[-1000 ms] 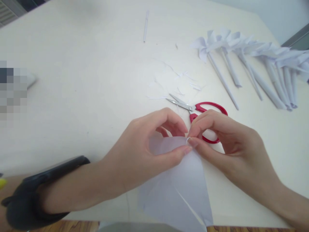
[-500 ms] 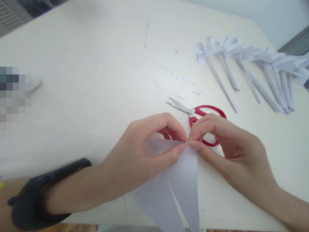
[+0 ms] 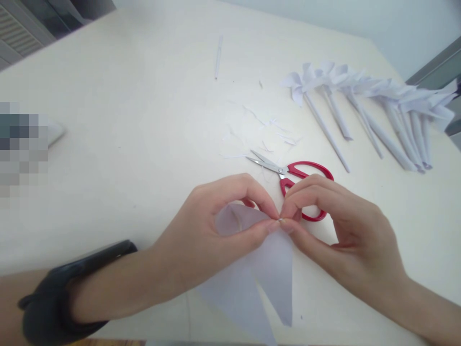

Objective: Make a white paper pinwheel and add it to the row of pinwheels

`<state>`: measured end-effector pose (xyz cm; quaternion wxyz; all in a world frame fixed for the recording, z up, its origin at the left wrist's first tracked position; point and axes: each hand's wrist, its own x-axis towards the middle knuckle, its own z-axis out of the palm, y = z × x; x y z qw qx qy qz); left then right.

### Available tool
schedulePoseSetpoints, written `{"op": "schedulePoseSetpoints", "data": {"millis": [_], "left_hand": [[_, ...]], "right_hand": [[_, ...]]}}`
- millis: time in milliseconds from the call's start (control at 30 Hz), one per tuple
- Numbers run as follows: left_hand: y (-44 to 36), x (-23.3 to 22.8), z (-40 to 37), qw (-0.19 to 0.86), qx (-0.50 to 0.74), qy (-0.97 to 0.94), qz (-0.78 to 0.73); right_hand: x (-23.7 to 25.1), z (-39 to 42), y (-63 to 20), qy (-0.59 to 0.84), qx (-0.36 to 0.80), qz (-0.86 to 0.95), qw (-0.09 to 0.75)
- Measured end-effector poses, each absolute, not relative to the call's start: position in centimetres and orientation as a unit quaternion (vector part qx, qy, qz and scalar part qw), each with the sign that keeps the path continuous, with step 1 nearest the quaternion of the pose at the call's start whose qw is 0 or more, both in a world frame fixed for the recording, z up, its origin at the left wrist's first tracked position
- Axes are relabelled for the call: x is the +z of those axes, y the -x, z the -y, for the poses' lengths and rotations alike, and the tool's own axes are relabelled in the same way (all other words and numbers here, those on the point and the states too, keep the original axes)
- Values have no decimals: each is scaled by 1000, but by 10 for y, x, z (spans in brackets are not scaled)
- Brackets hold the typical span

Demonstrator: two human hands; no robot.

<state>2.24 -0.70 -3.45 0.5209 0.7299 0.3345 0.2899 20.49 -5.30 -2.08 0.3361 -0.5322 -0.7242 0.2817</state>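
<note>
Thumb and fingers of my left hand (image 3: 223,226) pinch the upper edge of a white sheet of paper (image 3: 268,266), which hangs below with a long slit cut into it. My right hand (image 3: 342,230) is closed at the same spot, its thumb and fingertip touching those of the left hand around a tiny pale bit at the paper's edge. The paper curls up inside the left hand's grip. Just behind the right fingers lie red-handled scissors (image 3: 281,169), blades slightly apart and pointing left, one handle partly hidden by the hand.
Paper pinwheels with rolled paper sticks (image 3: 326,129) lie in an overlapping row at the right. Thin paper scraps (image 3: 266,122) are scattered beyond the scissors. A slim clear tube (image 3: 218,57) rests farther back. At the left edge is a blurred-out object (image 3: 23,149).
Both hands stay pinched together at the paper's edge. The paper's lower flaps have swung up a little, and more paper bulges inside my left hand. The view has shifted slightly.
</note>
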Motion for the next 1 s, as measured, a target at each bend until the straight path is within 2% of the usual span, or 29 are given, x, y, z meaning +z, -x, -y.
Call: {"op": "schedulePoseSetpoints", "data": {"millis": [167, 267, 367, 433, 600, 767, 1000], "left_hand": [[-21, -33, 7, 531, 282, -725, -335], [-19, -31, 5, 550, 280, -705, -350], [-18, -29, 2, 587, 305, -668, -340], [-17, -28, 2, 615, 319, -649, -315], [-15, -29, 4, 629, 333, -636, -298], [-14, -29, 2, 585, 356, -668, -291], [-11, -27, 2, 561, 367, -684, -288]], "right_hand": [[-20, 53, -205, 532, 271, 726, 340], [-18, 48, -211, 551, 195, 741, 331], [-18, 39, -221, 607, 38, 751, 258], [-21, 34, -228, 635, -1, 748, 194], [-31, 34, -236, 637, 63, 761, 107], [-36, 31, -242, 669, 52, 733, 113], [-31, 23, -242, 688, 106, 713, 86]]}}
